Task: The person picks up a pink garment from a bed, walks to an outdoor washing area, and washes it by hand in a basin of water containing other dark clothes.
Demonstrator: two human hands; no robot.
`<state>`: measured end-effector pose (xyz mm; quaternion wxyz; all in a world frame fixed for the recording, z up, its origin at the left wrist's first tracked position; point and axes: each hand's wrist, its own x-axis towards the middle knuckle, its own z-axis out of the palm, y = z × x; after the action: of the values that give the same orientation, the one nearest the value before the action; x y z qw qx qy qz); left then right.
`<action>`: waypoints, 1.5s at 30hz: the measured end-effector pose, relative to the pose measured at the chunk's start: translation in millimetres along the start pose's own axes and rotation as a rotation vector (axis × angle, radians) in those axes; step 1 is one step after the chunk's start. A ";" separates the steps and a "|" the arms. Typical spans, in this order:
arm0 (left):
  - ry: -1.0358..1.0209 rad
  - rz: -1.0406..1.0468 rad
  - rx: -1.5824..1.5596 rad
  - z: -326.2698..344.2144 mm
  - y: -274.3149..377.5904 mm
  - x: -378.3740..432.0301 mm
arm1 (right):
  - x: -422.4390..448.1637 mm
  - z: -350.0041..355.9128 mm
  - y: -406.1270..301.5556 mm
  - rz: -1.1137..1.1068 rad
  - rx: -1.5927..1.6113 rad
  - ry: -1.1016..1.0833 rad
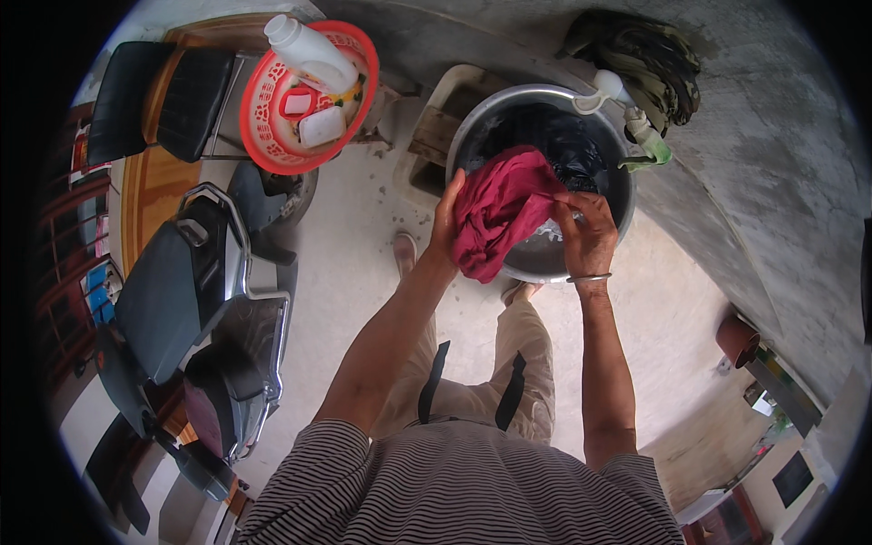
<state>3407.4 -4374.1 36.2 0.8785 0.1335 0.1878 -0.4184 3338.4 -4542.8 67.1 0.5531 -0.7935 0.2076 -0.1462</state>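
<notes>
A crumpled dark-red cloth [501, 211] is held up above a large round metal basin [470, 129]. My left hand [446, 221] grips its left side, with the palm against the folds. On the right, my right hand [589, 228] pinches an edge of the same cloth between thumb and fingers; a metal bangle [589, 278] circles that wrist. Dark wet fabric [545, 136] lies in the basin, with some suds near its lower part. A white plastic object with a ring [608, 85], its exact kind unclear, is at the basin's upper right rim.
A red-rimmed enamel basin [255, 139] at upper left holds a white plastic bottle [313, 54] and soap dishes. A motor scooter [225, 300] stands on the left. Dark cloth [637, 65] hangs by the concrete wall at right. A worn trough [415, 146] lies behind the metal basin.
</notes>
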 end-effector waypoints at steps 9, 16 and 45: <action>0.023 -0.073 -0.201 -22.2 -6.6 5.8 | 33.5 40.7 -54.6 -0.453 -0.607 -0.263; 0.023 -0.279 -0.180 -54.6 -3.0 -4.2 | 97.2 243.0 -59.7 -0.546 -0.397 -0.609; -0.085 -0.555 -0.265 -95.1 7.8 -13.8 | 163.3 460.7 34.8 -0.160 -0.369 -1.182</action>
<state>3384.7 -4322.6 -42.1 0.7477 -0.0563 0.2332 -0.6192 3687.4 -4257.2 -124.3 0.4156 -0.8358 -0.1718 0.3149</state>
